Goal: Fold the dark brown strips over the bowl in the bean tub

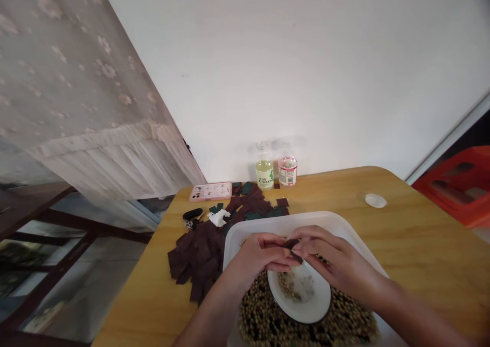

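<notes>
My left hand (260,257) and my right hand (337,257) meet above a white bowl (306,311), fingertips pinched together. Between them is a small dark maroon piece (296,256), like the flat squares lying on the table; the fingers partly cover it. In the bowl lie some small tan balls (285,283) and a whitish, translucent clump I cannot identify. The bowl rests in a white plastic tray (329,218) on a bed of many small brownish balls (264,316) mixed with dark bits.
Left of the tray, dark maroon squares (202,255) are heaped with a few green ones. Behind them lie a pink-cased phone (210,191), a crumpled white tissue (219,217) and a small black object (192,214). Two bottles (265,173) stand by the wall. A white lid (375,200) lies right.
</notes>
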`<move>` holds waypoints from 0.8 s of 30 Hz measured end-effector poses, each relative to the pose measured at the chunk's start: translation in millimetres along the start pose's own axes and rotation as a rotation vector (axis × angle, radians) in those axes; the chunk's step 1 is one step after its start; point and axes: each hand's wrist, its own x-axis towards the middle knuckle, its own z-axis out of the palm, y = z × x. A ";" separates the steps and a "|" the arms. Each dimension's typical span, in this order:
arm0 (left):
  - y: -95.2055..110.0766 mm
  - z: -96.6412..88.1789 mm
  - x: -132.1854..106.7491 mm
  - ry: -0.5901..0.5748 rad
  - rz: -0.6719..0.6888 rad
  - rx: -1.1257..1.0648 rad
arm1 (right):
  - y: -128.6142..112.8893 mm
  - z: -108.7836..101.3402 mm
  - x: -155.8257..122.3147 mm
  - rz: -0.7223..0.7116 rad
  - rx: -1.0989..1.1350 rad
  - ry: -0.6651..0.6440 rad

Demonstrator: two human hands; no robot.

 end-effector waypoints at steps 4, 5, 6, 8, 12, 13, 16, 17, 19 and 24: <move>-0.1 -1.7 0.9 0.005 0.000 -0.011 | 1.4 -0.2 1.2 0.007 0.064 -0.003; 0.0 -1.9 1.0 0.002 0.004 -0.013 | 1.7 -0.5 1.7 0.008 0.079 0.001; 0.1 -1.9 1.0 -0.003 0.009 -0.013 | 1.9 -0.8 2.0 0.009 0.088 0.005; 0.3 -1.6 0.8 -0.011 0.014 -0.007 | 2.3 -1.1 1.8 0.015 0.085 0.014; -0.3 -0.5 0.6 0.003 -0.006 -0.005 | 3.3 0.3 -1.7 0.039 0.038 0.018; -0.4 -0.3 0.7 0.008 -0.013 -0.010 | 3.6 0.9 -2.6 0.043 0.031 0.016; 0.4 0.1 0.8 0.011 -0.020 -0.016 | 4.7 2.2 -3.8 0.050 0.033 0.006; 1.0 0.2 0.8 0.010 -0.019 -0.012 | 4.9 2.3 -3.7 0.050 0.039 -0.001; 2.0 0.7 0.7 0.011 -0.017 -0.002 | 4.8 2.1 -2.8 0.045 0.049 -0.006; 1.9 1.3 0.8 0.007 -0.016 0.002 | 3.0 0.7 -1.0 0.025 0.049 0.011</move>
